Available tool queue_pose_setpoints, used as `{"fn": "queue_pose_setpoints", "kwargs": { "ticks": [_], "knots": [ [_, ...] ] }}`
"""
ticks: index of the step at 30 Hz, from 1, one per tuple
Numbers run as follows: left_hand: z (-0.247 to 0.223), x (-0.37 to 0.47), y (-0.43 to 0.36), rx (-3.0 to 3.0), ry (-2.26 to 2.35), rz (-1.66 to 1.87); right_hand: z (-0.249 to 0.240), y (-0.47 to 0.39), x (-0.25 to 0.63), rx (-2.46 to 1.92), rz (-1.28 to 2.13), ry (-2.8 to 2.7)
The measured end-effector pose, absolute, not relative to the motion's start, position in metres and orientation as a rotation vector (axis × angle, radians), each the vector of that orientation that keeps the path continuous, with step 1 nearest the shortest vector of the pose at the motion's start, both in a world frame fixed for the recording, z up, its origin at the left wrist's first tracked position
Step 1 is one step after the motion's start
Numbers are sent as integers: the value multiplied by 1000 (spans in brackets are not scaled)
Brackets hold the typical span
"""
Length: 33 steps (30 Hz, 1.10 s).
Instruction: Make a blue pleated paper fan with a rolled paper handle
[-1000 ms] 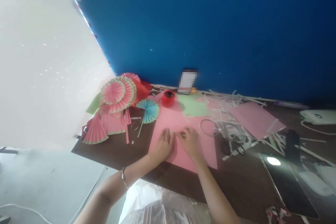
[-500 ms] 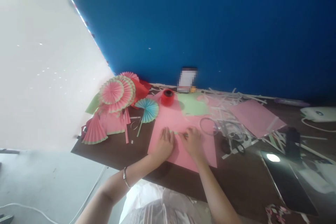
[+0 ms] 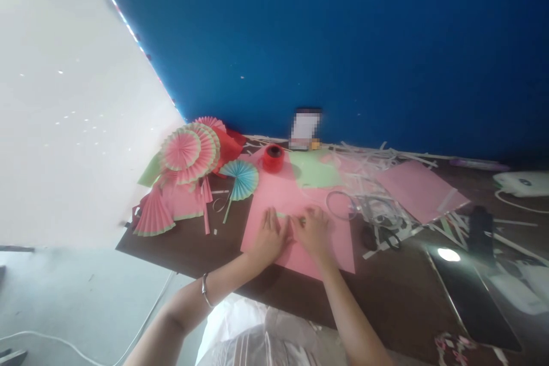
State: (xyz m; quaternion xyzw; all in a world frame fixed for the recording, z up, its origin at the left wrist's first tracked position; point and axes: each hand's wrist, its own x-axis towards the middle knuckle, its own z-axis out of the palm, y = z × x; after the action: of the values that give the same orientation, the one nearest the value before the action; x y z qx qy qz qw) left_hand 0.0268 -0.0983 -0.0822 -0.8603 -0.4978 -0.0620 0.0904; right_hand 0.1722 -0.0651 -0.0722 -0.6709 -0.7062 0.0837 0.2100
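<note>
On a large pink sheet of paper [image 3: 330, 257] my two hands work close together. My left hand [image 3: 269, 237] lies on the sheet, fingers stretched out flat and the thumb a little apart, pointing at the other hand. A narrow strip of paper with a pale green edge [image 3: 281, 215] shows between the fingertips; most of it is hidden. My right hand [image 3: 314, 231] is closed, its thumb and forefinger pinched at the strip's right end. Behind the hands a red roll [image 3: 273, 159] and a light green sheet [image 3: 317, 170] rest on the pink paper.
Folded pink fans [image 3: 182, 148] pile up at the left, beside a blue paper fan [image 3: 241, 179]. Scissors [image 3: 381, 235] and white paper strips [image 3: 364, 166] lie right of the sheet. Farther right are another pink sheet [image 3: 418, 189] and a dark phone [image 3: 476, 300].
My left thumb has shifted slightly right, toward my right hand, and less of the strip shows between them. The surrounding things have stayed put.
</note>
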Motion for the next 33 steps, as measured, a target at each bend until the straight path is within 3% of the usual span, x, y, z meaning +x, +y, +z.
{"fn": "queue_pose_setpoints", "kwargs": {
  "ticks": [33],
  "knots": [
    [-67, 49, -102, -2526, -1608, -165, -66, -75, 197, -1833, 226, -1906]
  ]
}}
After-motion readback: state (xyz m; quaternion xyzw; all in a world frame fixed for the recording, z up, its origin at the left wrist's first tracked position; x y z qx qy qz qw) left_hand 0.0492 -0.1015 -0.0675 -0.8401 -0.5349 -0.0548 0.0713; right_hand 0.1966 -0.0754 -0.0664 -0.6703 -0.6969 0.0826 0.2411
